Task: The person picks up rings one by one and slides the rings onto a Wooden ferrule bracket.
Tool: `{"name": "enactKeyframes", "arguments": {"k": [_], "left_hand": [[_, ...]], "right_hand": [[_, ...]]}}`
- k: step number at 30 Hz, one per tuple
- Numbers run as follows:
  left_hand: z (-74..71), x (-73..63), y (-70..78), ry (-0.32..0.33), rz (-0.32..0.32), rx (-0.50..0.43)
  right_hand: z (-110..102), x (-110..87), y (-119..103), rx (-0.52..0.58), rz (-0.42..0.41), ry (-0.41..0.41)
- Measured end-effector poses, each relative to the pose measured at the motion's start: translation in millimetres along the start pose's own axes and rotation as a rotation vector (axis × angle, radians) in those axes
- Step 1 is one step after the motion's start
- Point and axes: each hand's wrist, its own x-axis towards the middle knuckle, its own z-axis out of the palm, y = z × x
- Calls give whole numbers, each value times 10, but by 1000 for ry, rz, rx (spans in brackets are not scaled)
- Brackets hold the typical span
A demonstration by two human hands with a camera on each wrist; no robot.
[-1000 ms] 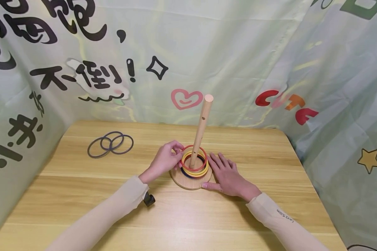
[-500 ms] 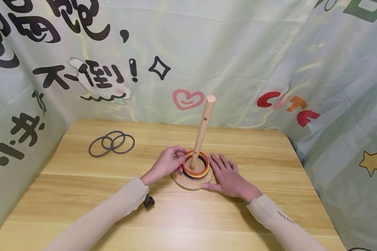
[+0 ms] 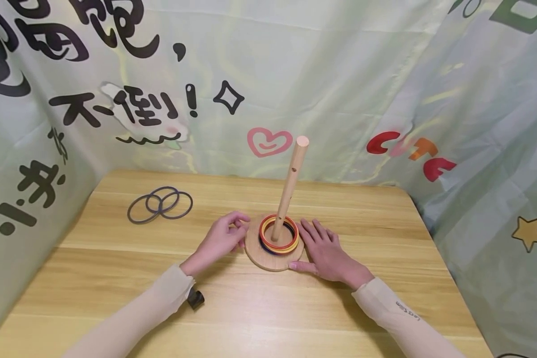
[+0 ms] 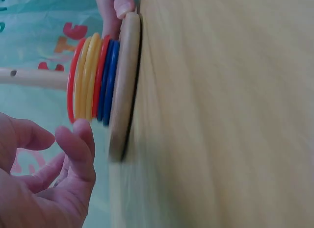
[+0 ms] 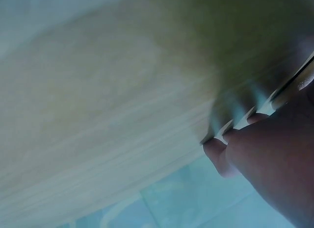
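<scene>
A tall wooden peg [image 3: 292, 184] rises from a round wooden base [image 3: 268, 261]. Around the foot of the peg lies a stack of rings, with a red ring [image 3: 262, 229] on top; the left wrist view shows yellow rings [image 4: 87, 76], another red one and blue rings [image 4: 109, 83] below it. My left hand [image 3: 220, 238] is just left of the base, fingers loosely bent, thumb and index finger apart with nothing between them. My right hand [image 3: 326, 253] rests at the right edge of the base, fingers straight, thumb touching its front rim.
Three dark blue rings [image 3: 179, 217] lie overlapping on the wooden table [image 3: 259, 318] at the back left. Printed cloth curtains [image 3: 322, 74] hang behind the table and on both sides. A small black device [image 3: 196, 299] sits under the left sleeve cuff.
The red ring has dropped from a tilt onto the stack around the peg. My left hand has let go of it and moved left. The right hand has stayed in place.
</scene>
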Motion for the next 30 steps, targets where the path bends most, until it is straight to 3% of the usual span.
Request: {"name": "enactKeyframes", "arguments": {"k": [11, 20, 25, 30], "left_hand": [[-647, -333, -201, 154, -55, 52], [-1285, -562, -273, 314, -83, 179], [-1546, -600, -301, 365, -56, 312], [-1694, -549, -355, 355, -46, 389]], "right_hand": [[42, 4, 37, 15, -7, 9], [39, -6, 22, 7, -7, 8], [6, 2, -9, -8, 0, -1], [-13, 8, -28, -19, 10, -13]]}}
